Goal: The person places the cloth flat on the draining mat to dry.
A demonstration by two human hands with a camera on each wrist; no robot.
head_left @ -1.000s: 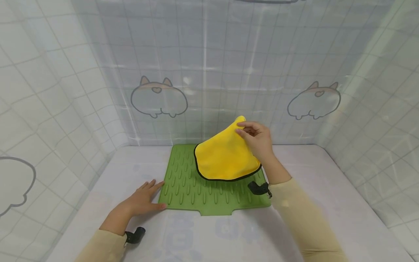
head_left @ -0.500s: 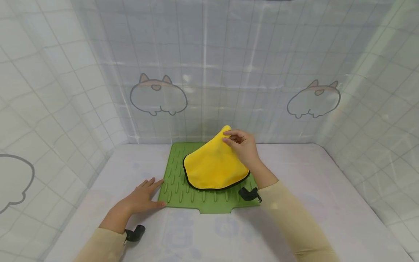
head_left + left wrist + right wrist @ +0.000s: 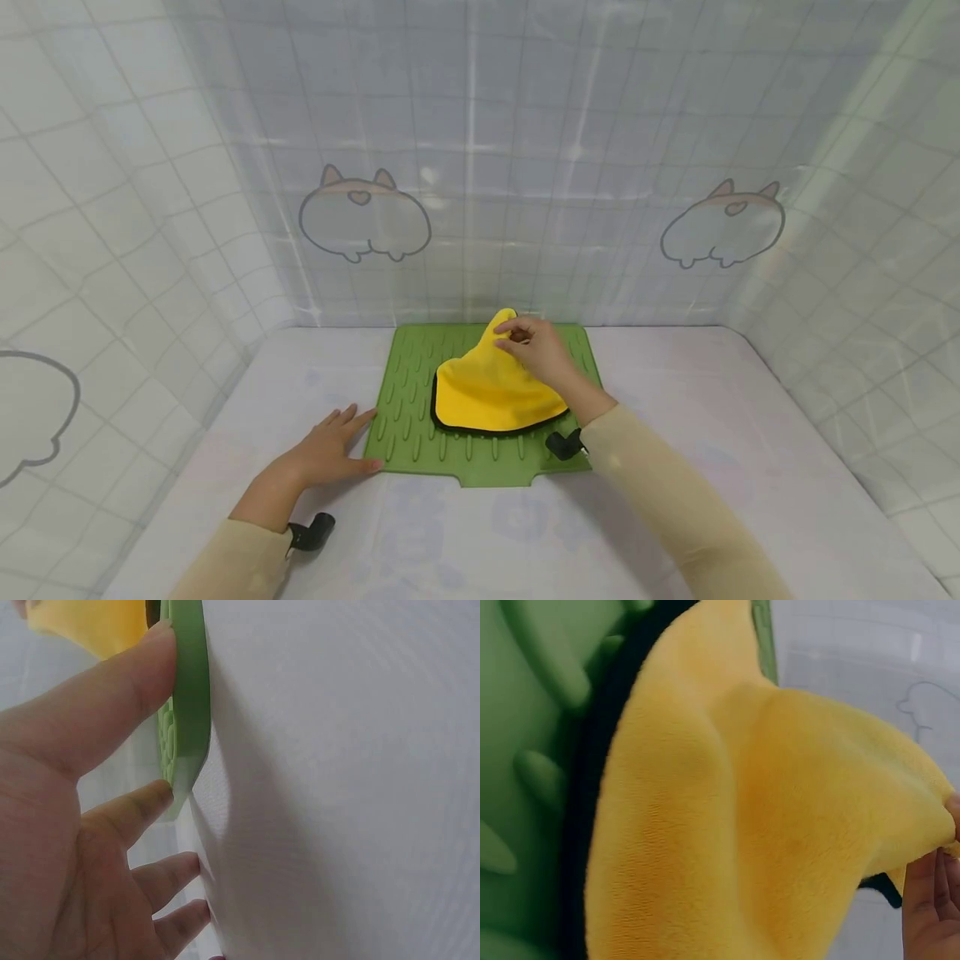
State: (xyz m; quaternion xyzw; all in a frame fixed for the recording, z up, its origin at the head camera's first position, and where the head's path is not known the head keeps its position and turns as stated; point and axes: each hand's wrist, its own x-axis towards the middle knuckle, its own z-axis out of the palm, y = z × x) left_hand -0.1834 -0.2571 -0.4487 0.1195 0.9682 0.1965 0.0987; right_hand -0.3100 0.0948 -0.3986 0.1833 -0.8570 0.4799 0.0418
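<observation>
My right hand (image 3: 542, 350) pinches the top corner of a yellow cloth (image 3: 487, 396) with black edging. In the right wrist view the cloth (image 3: 705, 787) hangs in folds from the fingers, its lower black edge down on the ridged green mat (image 3: 536, 772). Flat on the table, the mat (image 3: 408, 433) has raised oval ridges and a tab at its front. My left hand (image 3: 322, 454) lies at the mat's left edge with fingers spread. The left wrist view shows the thumb (image 3: 131, 690) and index fingertip at the mat's green side (image 3: 191, 697).
A pale table (image 3: 450, 542) spreads around the mat. Light grid-patterned sheets with cartoon animal drawings (image 3: 365, 218) form a wall behind it and on both sides. A small black device (image 3: 311, 533) sits at the left wrist, another (image 3: 564, 445) at the right.
My right hand has moved left and down with the cloth, whose lower part has come to rest on the mat and folded. The left hand has stayed at the mat's edge.
</observation>
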